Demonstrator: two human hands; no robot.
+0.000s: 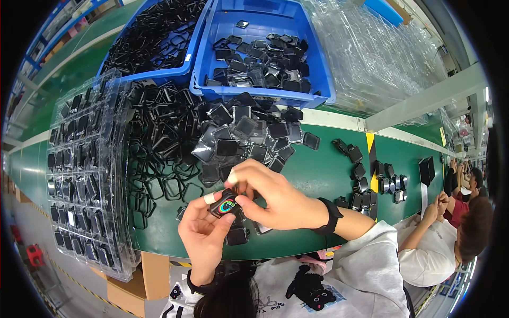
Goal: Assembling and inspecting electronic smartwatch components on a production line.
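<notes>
Between my two hands is a small black smartwatch case [227, 207] with its screen lit in coloured rings. My left hand [204, 228] pinches it from the left and below, thumb on its lower edge, a pale cover on one fingertip. My right hand [275, 195] bends over it from the right, thumb and fingers closed at its upper right side. A dark watch case [237, 236] lies on the green table just below the hands. Beyond them are a pile of black square frames [164, 122] and a heap of clear-and-black square covers [246, 127].
Clear trays [87, 180] holding several watch cases stand at the left. Two blue bins, one of black frames [154, 40], one of square covers [260, 61], sit at the back beside stacked clear trays [379, 58]. Watch cases [360, 185] and a co-worker [440, 233] are at the right.
</notes>
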